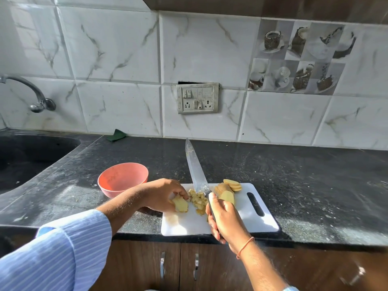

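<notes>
Left hand (161, 194) holds chunk (181, 203), right hand (224, 217) grips knife (195, 171), pink bowl (111, 191) near board (247, 219).

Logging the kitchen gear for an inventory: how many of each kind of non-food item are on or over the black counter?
Knife: 1
Cutting board: 1
Bowl: 1
Green scrub pad: 1
Total: 4
</notes>
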Available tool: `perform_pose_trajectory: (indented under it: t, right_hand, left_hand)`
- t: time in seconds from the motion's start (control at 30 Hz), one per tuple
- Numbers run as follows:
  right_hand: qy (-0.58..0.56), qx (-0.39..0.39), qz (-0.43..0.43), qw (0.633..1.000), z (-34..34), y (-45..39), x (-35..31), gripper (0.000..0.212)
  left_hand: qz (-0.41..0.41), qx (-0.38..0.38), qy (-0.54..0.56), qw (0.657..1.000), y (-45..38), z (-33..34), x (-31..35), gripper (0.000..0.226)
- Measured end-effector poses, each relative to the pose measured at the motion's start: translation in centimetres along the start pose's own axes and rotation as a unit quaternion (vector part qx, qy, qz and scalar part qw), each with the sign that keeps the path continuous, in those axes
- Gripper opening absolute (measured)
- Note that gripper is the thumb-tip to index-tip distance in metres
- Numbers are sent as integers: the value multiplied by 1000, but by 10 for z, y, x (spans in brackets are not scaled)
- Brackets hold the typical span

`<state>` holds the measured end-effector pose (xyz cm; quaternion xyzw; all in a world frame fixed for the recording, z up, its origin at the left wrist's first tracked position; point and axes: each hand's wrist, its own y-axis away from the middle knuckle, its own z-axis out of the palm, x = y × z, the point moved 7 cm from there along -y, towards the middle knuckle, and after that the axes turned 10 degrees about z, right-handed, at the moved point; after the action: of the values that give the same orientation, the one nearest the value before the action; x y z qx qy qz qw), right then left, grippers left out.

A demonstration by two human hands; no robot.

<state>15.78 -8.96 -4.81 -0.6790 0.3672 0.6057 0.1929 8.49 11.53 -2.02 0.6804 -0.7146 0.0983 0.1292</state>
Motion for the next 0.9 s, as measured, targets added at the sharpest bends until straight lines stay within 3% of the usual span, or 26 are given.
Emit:
perform_pose_trajectory:
  t: [0.43, 0.6, 0.77, 0.9]
  right_hand:
    - [7, -6, -4, 1000, 1, 3, -3, 57]
    - [29, 6, 3, 1000, 2, 5, -3, 57]
    - [86, 38, 23, 995, 5, 5, -1, 56]
    - [161, 60, 23, 985, 8, 7, -5, 50]
  left_hand:
    - [-171, 157, 113, 966, 27, 23, -21, 46]
    - [-159, 172, 189, 954, 38, 30, -19, 55]
    - [-132, 316, 237, 909, 68, 33, -31, 53]
    - [-114, 348, 228, 902, 69, 35, -30, 59]
